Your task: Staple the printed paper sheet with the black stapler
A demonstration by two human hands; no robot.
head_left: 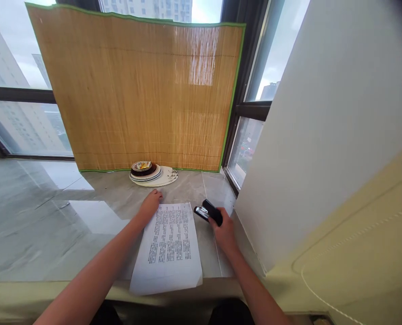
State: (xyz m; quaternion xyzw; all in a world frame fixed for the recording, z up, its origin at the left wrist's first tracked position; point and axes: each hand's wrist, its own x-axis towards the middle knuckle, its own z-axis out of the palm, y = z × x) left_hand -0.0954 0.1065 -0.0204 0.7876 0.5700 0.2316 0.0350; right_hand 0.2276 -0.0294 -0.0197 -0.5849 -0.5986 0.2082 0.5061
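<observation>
A printed sheet of paper [169, 246] lies on the grey stone sill [52, 234], its near edge hanging over the front. My left hand [150, 203] rests on the sheet's top left corner, fingers curled down against it. My right hand [225, 230] is closed around a black stapler [208, 211], held just off the sheet's top right corner with its jaws pointing toward the paper.
A stack of plates [153, 174] sits at the back of the sill before a bamboo mat [136, 90] leaning on the window. A white wall [322, 135] rises on the right. The sill's front edge [52, 284] runs near me.
</observation>
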